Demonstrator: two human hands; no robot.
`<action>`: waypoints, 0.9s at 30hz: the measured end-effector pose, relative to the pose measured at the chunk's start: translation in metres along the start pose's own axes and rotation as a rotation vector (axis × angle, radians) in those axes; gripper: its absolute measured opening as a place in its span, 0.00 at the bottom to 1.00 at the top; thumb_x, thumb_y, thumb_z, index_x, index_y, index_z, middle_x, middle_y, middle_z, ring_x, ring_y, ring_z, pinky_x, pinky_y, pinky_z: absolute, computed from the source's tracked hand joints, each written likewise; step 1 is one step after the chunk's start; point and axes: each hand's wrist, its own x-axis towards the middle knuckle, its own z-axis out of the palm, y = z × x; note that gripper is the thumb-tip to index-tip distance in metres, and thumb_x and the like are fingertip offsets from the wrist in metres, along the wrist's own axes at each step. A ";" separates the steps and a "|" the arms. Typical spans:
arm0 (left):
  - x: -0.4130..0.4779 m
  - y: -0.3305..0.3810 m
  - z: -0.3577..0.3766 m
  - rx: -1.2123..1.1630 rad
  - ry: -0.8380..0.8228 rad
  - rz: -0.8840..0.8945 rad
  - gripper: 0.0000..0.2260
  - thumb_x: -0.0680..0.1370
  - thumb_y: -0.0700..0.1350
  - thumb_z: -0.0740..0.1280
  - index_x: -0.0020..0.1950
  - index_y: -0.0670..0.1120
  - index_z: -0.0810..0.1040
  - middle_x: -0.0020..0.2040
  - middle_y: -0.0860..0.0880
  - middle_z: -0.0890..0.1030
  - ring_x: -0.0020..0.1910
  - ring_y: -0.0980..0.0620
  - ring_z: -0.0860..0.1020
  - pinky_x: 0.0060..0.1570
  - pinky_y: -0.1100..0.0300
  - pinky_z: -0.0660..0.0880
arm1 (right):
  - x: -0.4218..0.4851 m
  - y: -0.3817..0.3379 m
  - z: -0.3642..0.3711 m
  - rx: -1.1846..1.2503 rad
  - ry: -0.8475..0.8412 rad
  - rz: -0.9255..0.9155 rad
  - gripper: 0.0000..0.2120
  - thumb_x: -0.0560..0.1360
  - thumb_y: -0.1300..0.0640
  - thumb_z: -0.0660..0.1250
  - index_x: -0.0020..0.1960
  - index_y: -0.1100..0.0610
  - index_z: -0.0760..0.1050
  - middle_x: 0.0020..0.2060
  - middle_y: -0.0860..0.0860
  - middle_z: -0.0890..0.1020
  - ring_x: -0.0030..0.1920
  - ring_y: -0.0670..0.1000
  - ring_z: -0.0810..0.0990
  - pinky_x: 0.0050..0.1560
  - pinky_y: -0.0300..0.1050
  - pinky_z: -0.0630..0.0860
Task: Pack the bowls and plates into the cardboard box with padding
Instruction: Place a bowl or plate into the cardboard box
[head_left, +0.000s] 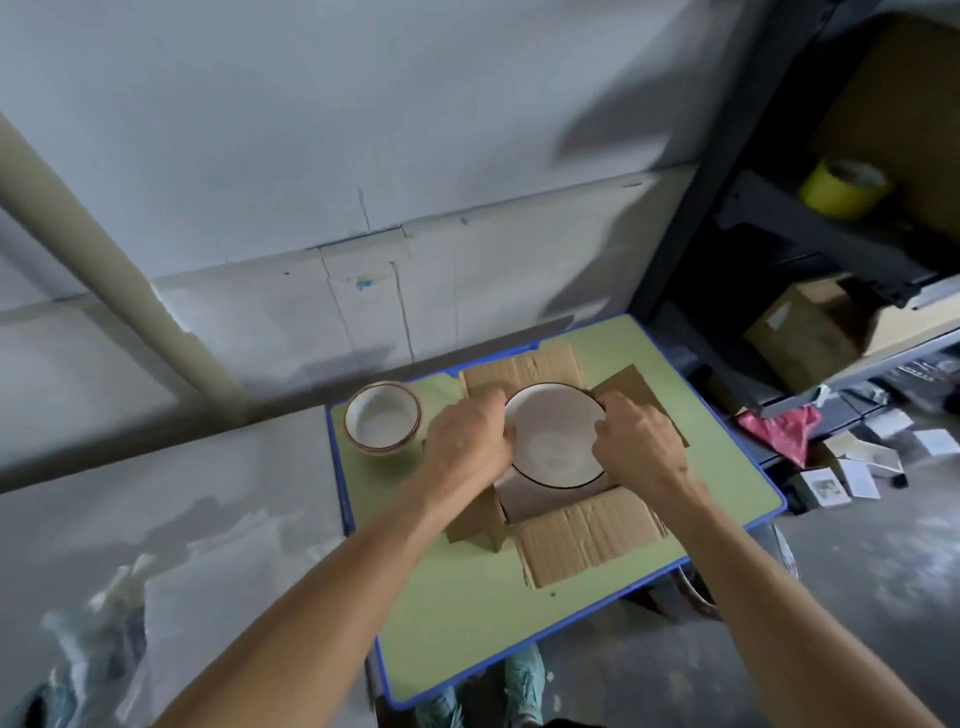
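A green table (467, 613) with a blue rim is seen nearest; on it a cardboard box (587, 540) stands with its flaps spread open; a white plate (558, 441) with a dark rim is held over the box opening, above pale padding (524, 501) seen inside; its left edge is gripped by the left hand (470, 441) and its right edge by the right hand (639, 441); further left, a stack of bowls (383, 423) is set on the table, apart from the box; beyond, a grey wall (363, 156) is seen.
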 end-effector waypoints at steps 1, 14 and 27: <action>0.002 0.005 0.005 0.051 -0.021 0.001 0.11 0.78 0.49 0.64 0.59 0.47 0.74 0.51 0.44 0.82 0.51 0.40 0.80 0.41 0.55 0.67 | 0.003 0.003 0.004 -0.019 -0.011 0.011 0.13 0.73 0.62 0.60 0.58 0.58 0.72 0.49 0.60 0.81 0.51 0.63 0.78 0.41 0.47 0.67; 0.006 0.034 0.027 0.428 -0.203 -0.062 0.13 0.77 0.36 0.62 0.60 0.44 0.78 0.58 0.43 0.81 0.58 0.42 0.79 0.50 0.52 0.75 | 0.026 0.002 0.049 -0.261 -0.174 -0.105 0.17 0.78 0.62 0.59 0.66 0.62 0.65 0.57 0.58 0.81 0.58 0.59 0.80 0.49 0.49 0.76; 0.005 0.032 0.042 0.452 -0.255 -0.060 0.06 0.79 0.40 0.66 0.54 0.45 0.80 0.51 0.45 0.84 0.53 0.44 0.81 0.43 0.55 0.71 | 0.034 0.001 0.058 -0.280 -0.217 -0.168 0.17 0.77 0.66 0.59 0.65 0.60 0.68 0.57 0.59 0.78 0.54 0.59 0.81 0.47 0.49 0.77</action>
